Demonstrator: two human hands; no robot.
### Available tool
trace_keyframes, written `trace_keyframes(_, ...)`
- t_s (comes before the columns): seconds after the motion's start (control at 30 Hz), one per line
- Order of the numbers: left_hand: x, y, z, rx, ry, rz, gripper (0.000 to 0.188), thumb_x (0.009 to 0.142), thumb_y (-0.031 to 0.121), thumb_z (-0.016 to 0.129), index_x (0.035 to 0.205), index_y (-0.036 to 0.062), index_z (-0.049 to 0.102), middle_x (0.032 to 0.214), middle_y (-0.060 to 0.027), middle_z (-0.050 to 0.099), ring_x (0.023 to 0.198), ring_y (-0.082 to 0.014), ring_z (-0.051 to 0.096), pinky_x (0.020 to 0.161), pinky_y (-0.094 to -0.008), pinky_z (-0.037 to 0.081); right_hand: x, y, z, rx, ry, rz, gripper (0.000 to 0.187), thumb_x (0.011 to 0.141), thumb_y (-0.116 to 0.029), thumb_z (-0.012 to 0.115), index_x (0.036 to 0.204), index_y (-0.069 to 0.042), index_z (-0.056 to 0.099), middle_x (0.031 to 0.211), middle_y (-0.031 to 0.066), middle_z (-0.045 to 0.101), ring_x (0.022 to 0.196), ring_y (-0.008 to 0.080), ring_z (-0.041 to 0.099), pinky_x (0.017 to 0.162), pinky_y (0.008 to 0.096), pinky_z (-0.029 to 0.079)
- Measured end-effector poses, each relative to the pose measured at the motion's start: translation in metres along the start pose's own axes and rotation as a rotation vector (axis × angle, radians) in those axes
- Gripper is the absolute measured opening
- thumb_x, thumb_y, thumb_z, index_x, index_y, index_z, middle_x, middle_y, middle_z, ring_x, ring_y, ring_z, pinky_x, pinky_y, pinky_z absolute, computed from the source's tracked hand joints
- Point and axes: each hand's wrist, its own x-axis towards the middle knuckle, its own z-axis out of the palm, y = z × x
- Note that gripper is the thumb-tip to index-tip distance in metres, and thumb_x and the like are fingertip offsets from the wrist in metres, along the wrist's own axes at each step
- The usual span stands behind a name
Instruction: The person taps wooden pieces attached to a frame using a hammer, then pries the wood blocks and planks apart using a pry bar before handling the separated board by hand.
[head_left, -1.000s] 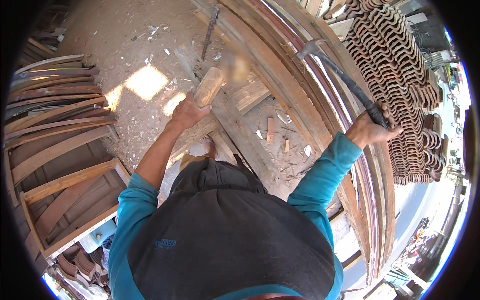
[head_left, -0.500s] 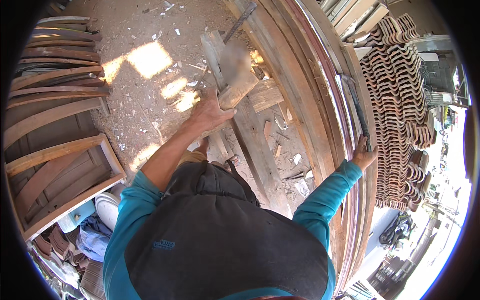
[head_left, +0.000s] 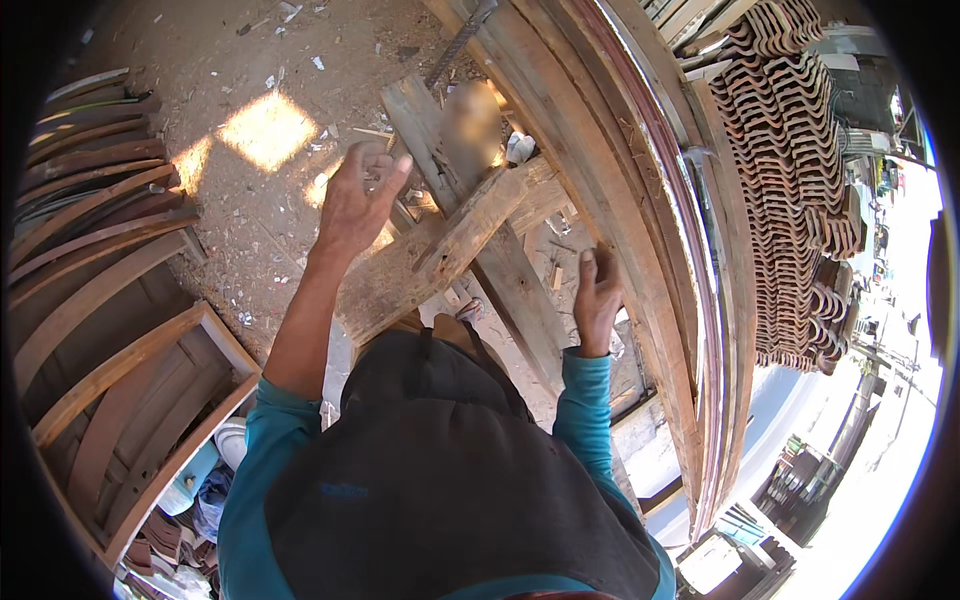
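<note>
My left hand [head_left: 362, 198] is raised in the air left of a short wood block [head_left: 478, 225], thumb apart from loosely bent fingers, holding nothing. The block lies slantwise over a wider rough board [head_left: 385, 290] and a long grey beam [head_left: 515, 290]. My right hand [head_left: 598, 300], thumb up and fingers partly bent, hovers by the near edge of a stack of long planks [head_left: 600, 160]; nothing shows in it. A long-handled tool, seemingly a hammer [head_left: 708, 195], lies along the stack, apart from my hands.
Curved wooden pieces [head_left: 100, 190] and a framed wooden panel [head_left: 140, 400] stand at the left. Clay roof tiles [head_left: 780, 200] are piled beyond the planks. A rusty metal bar [head_left: 460, 45] leans near the beam's far end. Scraps litter the dirt floor [head_left: 230, 60].
My left hand has let go of the wood block and moved up and left. My right hand has left the tool's handle and come inward to the left.
</note>
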Motion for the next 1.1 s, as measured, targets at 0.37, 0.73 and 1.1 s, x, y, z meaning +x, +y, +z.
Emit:
trace_keyframes(0.37,0.273,-0.047,0.039,0.199,-0.072,0.258,0.052,0.095,0.031,0.065,0.132,-0.0034,0.053,0.119,-0.0229,0.066,0.109,-0.0307,0.066,0.094,-0.0414,0.05,-0.069,-0.018,0.08,-0.432,-0.097,0.066,0.039,0.1,-0.04,0.054,0.109,-0.004,0.066,0.104,0.0184,0.067,0.101,0.0365,0.065,0.095,0.0454,0.048)
trace_keyframes(0.73,0.401,-0.073,0.154,0.468,-0.235,0.139,0.049,0.086,0.027,0.064,0.122,-0.0055,0.059,0.115,-0.0289,0.066,0.109,-0.0408,0.065,0.093,-0.0484,0.048,-0.054,-0.013,0.064,-0.408,-0.103,0.129,0.044,0.099,-0.044,0.052,0.108,-0.003,0.066,0.108,0.0203,0.067,0.104,0.0376,0.065,0.097,0.0461,0.049)
trace_keyframes(1.1,0.417,-0.085,0.071,0.439,-0.091,0.195,0.043,0.085,0.023,0.062,0.119,-0.0038,0.06,0.1,-0.0231,0.067,0.089,-0.035,0.065,0.084,-0.0457,0.048,-0.058,0.002,0.061,-0.345,-0.016,0.1,0.037,0.096,-0.038,0.058,0.108,-0.004,0.067,0.103,0.0195,0.068,0.097,0.0374,0.066,0.087,0.0464,0.053)
